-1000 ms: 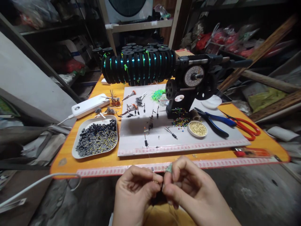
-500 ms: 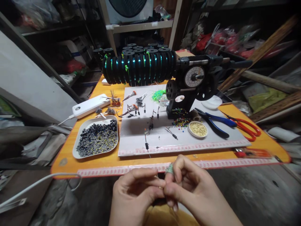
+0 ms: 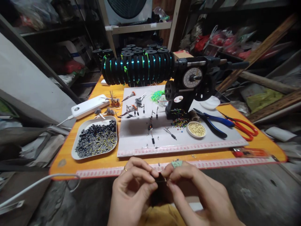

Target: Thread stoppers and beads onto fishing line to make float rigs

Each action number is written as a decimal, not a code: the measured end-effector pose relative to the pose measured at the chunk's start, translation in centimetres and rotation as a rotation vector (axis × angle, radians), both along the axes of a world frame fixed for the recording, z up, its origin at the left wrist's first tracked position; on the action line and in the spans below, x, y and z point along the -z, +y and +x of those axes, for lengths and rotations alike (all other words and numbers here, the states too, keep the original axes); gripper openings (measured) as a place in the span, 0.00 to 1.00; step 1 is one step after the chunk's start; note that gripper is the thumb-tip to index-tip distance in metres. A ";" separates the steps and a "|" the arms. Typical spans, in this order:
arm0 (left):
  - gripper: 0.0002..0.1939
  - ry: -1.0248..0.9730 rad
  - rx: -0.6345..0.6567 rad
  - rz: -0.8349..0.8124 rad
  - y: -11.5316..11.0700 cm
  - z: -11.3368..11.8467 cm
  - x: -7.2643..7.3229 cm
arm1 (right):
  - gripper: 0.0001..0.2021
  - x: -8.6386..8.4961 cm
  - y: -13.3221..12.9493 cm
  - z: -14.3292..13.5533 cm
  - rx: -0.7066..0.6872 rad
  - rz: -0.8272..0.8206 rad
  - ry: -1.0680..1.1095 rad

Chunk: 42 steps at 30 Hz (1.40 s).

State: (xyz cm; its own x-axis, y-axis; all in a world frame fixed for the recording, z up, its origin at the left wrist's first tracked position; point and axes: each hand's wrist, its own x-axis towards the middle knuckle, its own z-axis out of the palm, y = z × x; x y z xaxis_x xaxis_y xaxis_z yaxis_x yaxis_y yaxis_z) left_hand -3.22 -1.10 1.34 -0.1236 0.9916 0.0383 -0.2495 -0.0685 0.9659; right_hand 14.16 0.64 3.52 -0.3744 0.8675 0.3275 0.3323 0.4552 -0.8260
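My left hand (image 3: 135, 188) is closed in a pinch at the bottom middle, a ring on one finger. To its right my right hand (image 3: 195, 188) pinches a tiny gold-coloured piece, with a green wrap (image 3: 176, 163) on one finger. The fingertips of both hands are close together in front of the table edge. What the left fingertips grip is too small to name. Beyond the hands, small black parts with thin wires lie on a grey board (image 3: 131, 138), one of them a black piece (image 3: 153, 141) near the board's front edge.
A white tray (image 3: 73, 150) of small black and grey pieces stands left. Right are a dish (image 3: 196, 129) of gold bits, blue pliers (image 3: 218, 121) and red scissors (image 3: 246, 127). Behind stands a black winding machine (image 3: 178, 94) with spools (image 3: 138, 69). A measuring tape (image 3: 103, 171) runs along the front edge.
My hands have shifted, and their fingertips have moved slightly apart. The black piece near the board's front now lies further right and at a different angle. The view has moved slightly.
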 end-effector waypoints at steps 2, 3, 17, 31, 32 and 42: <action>0.07 0.000 0.043 0.007 0.0 -0.2 0.2 | 0.14 0.0 -0.2 0.1 0.023 0.100 -0.065; 0.07 0.002 0.050 0.019 0.1 -0.3 0.2 | 0.15 0.1 -0.3 0.1 0.031 0.141 -0.086; 0.47 0.698 0.109 0.771 2.4 0.2 -0.9 | 0.13 -3.4 0.6 0.9 0.069 0.135 -0.073; 0.10 1.007 0.219 0.826 3.9 -2.0 -3.5 | 0.09 -4.0 2.1 1.5 -0.051 -0.007 -0.069; 0.10 0.955 0.191 0.789 3.7 -2.0 -3.5 | 0.08 -3.9 2.1 1.1 -0.042 -0.060 0.005; 0.12 0.637 0.183 0.517 1.5 -2.4 -3.4 | 0.17 -1.5 2.3 -0.7 -0.059 0.149 0.390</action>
